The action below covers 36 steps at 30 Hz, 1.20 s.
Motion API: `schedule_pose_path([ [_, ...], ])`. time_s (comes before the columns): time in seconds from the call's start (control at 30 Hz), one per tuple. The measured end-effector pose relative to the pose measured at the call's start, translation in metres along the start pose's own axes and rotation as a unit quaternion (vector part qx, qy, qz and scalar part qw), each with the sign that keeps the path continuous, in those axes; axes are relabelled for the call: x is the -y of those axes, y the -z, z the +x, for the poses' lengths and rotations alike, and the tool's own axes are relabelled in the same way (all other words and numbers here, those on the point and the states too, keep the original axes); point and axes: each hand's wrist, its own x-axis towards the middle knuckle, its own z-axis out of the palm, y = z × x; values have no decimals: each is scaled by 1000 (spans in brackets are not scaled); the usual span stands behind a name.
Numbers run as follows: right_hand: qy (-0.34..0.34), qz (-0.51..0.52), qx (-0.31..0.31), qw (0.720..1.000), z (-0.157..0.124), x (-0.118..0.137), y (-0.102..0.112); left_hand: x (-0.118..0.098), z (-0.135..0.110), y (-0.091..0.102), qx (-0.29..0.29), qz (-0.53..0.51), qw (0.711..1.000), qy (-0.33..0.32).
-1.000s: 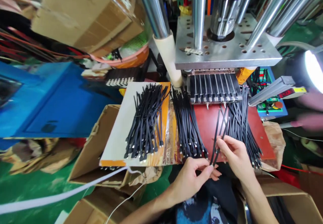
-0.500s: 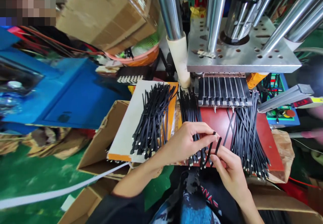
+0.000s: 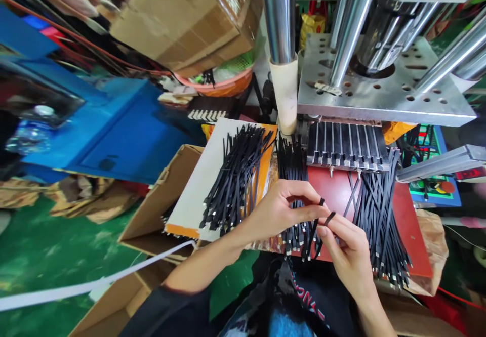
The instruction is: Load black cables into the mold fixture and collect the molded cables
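My left hand (image 3: 288, 206) pinches a black flat cable (image 3: 313, 238) between thumb and fingers, its short end poking up past the fingertips. Beside it, my right hand (image 3: 348, 243) grips a black flat piece (image 3: 330, 219) the same way. Whether both hands hold one bent cable or two separate ones I cannot tell. Under my left hand lies a bundle of black flat cables (image 3: 291, 160) with silvery tips. To the right of my right hand another bundle (image 3: 383, 225) spreads on the red tabletop (image 3: 322, 180). A third pile (image 3: 237, 175) rests on a white and orange board (image 3: 193, 185).
Ahead stands a metal press with a thick drilled plate (image 3: 379, 101) above a slotted mould (image 3: 347, 144) loaded with black strips. Steel columns (image 3: 279, 18) rise around it. Open cardboard boxes (image 3: 152, 215) sit at left, near a blue machine (image 3: 125, 129). A control panel (image 3: 436, 150) is at right.
The view has shifted slightly, so the press and bundles appear further right and lower. Both hands keep their pinch, and the black ends between them show shorter than before.
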Motion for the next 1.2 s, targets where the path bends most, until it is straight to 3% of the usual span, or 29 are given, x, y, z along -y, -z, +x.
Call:
schedule_pose_path([
  [0.33,-8,13,28,999,16,2,2,3,-2,9,-22,55,997,-42],
  [0.57,40,1,25,999,22,2,2,0,0,10,-34,77,996,-32],
  [0.77,37,0,13,999,24,4,2,-2,4,9,-41,77,996,-10],
  [0.9,46,6,22,999,30,3,-1,-3,5,4,-44,110,992,-41],
  [1.0,2,18,23,1000,24,-4,-10,-2,13,6,-63,145,984,-83],
  [1.1,-74,22,96,992,5,-9,-18,8,36,16,-130,185,964,-143],
  [1.2,-103,24,205,973,-2,-4,-6,31,74,32,-168,244,932,-208],
])
